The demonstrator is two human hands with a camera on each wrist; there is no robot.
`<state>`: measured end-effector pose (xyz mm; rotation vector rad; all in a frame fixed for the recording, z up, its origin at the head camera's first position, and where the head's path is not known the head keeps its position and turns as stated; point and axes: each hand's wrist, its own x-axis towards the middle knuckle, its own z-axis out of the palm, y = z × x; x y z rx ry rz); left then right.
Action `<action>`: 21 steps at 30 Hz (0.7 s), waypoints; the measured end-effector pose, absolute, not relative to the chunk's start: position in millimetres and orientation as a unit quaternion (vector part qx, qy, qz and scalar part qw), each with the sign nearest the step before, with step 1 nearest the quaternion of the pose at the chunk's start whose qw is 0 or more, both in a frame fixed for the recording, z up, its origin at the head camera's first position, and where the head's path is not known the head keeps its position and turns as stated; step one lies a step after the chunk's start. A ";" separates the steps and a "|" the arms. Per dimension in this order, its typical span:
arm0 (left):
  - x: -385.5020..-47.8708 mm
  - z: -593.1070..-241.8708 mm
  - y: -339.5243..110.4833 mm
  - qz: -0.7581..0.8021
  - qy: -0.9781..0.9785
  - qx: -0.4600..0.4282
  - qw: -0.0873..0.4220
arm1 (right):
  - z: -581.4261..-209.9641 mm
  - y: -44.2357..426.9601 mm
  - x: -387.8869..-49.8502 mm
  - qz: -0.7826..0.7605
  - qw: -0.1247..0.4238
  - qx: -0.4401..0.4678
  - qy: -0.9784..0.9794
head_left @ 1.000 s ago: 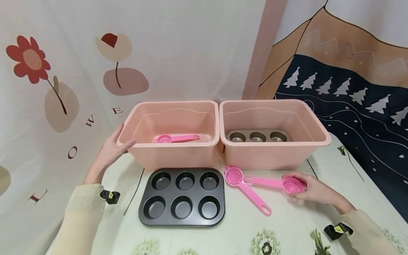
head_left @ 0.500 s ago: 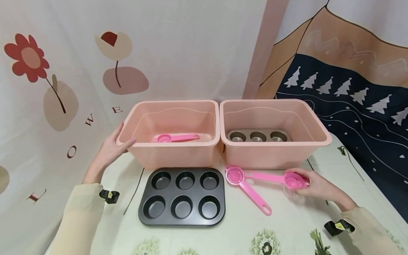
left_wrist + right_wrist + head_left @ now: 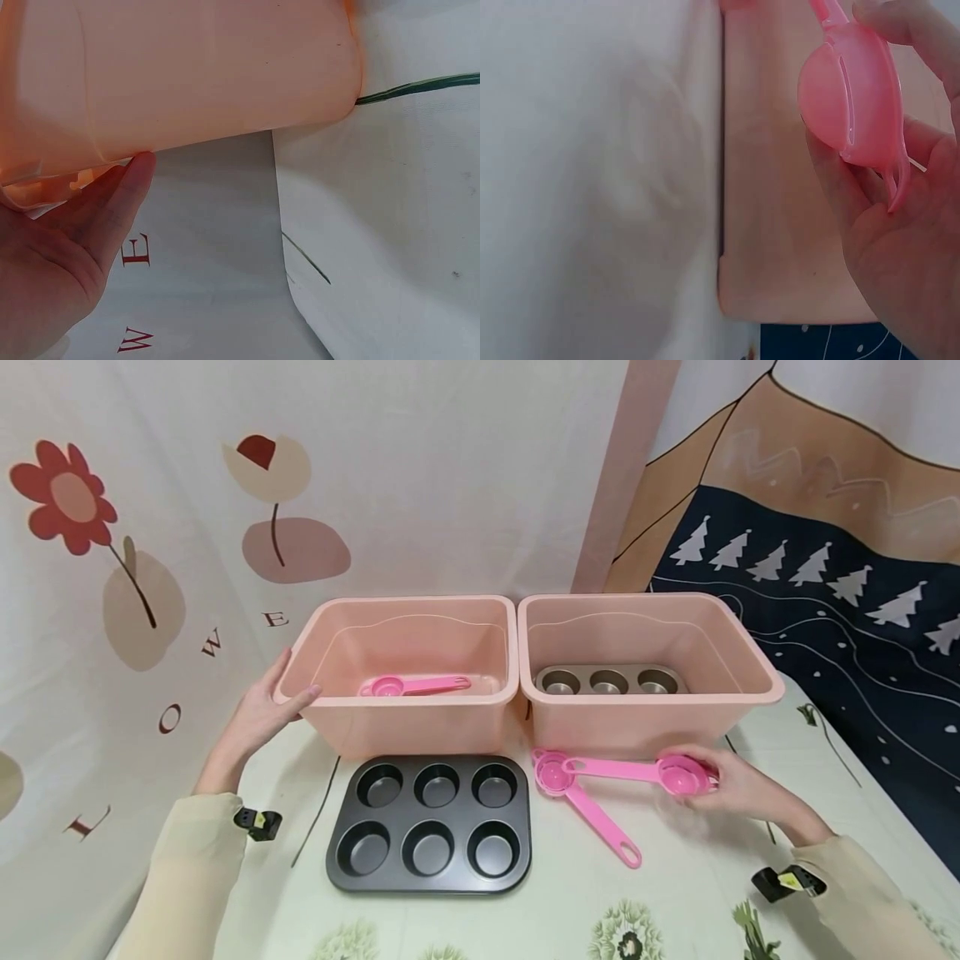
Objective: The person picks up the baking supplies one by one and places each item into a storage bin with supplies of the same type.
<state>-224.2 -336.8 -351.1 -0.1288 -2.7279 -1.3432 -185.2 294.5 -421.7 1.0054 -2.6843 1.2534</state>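
My right hand [image 3: 742, 789] holds a pink egg separator [image 3: 681, 775] by its cup, fingers and thumb around it, just in front of the right bin. Its handle points left, and the tip overlaps the cup of a second pink egg separator [image 3: 600, 822] on the table. In the right wrist view the held egg separator [image 3: 870, 97] shows its rounded underside. At the left bin [image 3: 405, 727], my left hand [image 3: 258, 710] grips the left end of the rim, thumb over the front corner. The left wrist view shows the fingers under the rim of that bin [image 3: 210, 67].
Another pink egg separator [image 3: 427, 684] lies inside the left bin. A muffin tin [image 3: 609, 681] sits in the right bin [image 3: 615, 727], which stands against the left one. A dark muffin tin [image 3: 427, 881] lies in front. Printed fabric [image 3: 450, 485] hangs behind.
The held egg separator shifts slightly right, then back left and up, its handle now over the second separator's cup. My left hand stays on the bin.
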 end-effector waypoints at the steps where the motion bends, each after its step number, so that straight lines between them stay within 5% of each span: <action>1: -223.9 -351.1 -336.8 -0.443 -0.894 -0.043 0.049 | -421.2 293.7 -185.7 0.400 0.007 0.325 -0.857; 21: -222.3 -349.5 -336.0 -0.447 -0.892 -0.046 0.045 | -400.0 268.3 -195.5 0.404 0.006 0.367 -0.838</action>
